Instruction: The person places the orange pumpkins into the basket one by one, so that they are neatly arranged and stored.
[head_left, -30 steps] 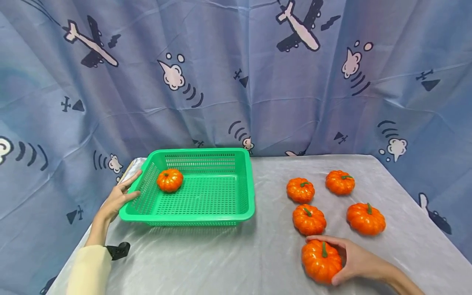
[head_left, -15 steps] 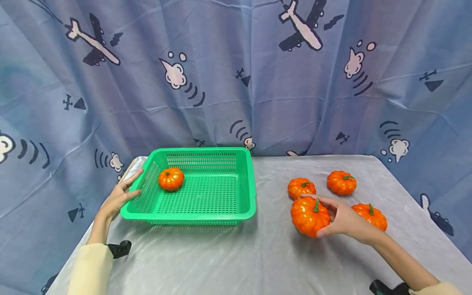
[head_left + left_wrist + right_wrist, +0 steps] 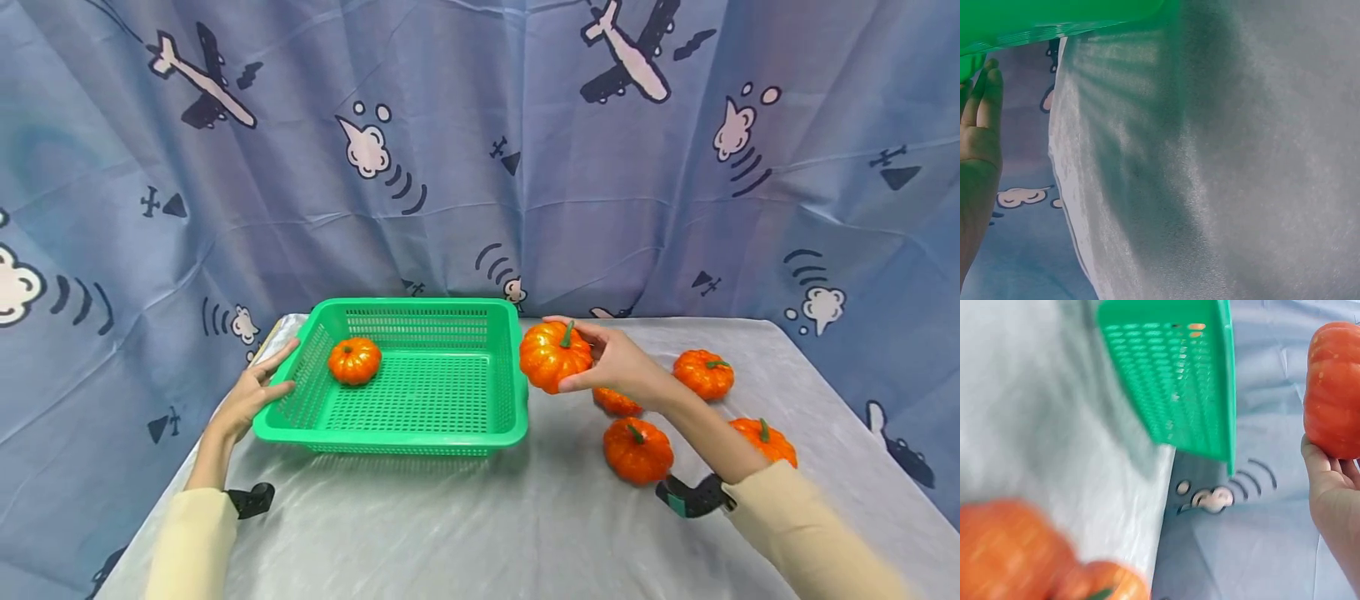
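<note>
My right hand [image 3: 618, 362] grips a small orange pumpkin [image 3: 546, 358] with a green stem, held in the air beside the right rim of a green plastic basket [image 3: 397, 442]. In the right wrist view, the fingers [image 3: 1317, 464] support the pumpkin from below, level with the basket's upper edge. My left hand [image 3: 247, 398] rests at the basket's left rim, fingers spread and fairly straight. The left wrist view shows its fingers [image 3: 988, 103] extended against the green plastic. Inside the basket, toward its left side, lies another orange pumpkin [image 3: 355, 361].
On the grey-white tablecloth [image 3: 420, 525], several pumpkins lie at the right: one in front [image 3: 637, 450], one partly behind my right hand [image 3: 617, 402], one farther back [image 3: 702, 374], and one partly covered by my forearm [image 3: 767, 440]. A blue patterned curtain [image 3: 450, 225] hangs behind the table.
My right hand has lifted the pumpkin from the near right of the table and carried it leftward and away from me to the basket's right rim. The left hand stays at the basket.
</note>
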The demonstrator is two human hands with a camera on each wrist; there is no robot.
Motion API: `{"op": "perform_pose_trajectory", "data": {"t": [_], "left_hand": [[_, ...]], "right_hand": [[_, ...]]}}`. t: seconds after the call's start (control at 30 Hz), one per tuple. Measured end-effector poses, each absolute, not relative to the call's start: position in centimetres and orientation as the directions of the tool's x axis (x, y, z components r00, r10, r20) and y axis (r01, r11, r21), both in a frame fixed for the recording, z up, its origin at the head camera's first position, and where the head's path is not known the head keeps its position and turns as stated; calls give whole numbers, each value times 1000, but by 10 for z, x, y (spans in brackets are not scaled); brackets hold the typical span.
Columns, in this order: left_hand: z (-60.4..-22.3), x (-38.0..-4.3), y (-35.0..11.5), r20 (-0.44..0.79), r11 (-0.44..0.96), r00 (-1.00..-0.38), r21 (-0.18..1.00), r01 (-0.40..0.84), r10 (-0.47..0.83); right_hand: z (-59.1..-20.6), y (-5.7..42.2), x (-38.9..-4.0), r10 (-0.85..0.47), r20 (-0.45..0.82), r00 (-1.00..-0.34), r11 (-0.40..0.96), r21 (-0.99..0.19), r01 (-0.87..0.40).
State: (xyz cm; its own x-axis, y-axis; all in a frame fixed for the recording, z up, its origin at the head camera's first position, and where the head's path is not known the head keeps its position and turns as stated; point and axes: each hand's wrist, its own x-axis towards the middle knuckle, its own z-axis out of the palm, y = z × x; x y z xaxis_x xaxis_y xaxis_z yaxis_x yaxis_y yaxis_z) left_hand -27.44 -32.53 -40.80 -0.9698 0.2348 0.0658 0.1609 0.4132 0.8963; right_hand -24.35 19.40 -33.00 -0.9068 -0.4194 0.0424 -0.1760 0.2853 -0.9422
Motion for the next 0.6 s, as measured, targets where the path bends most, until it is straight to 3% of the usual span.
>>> {"op": "perform_pose_trajectory", "data": {"t": [0.6], "left_hand": [[-409, -277, -325, 84, 398, -970, 901, 171, 227]], "right_hand": [[-310, 90, -293, -552, 156, -819, 114, -959, -260]]}}
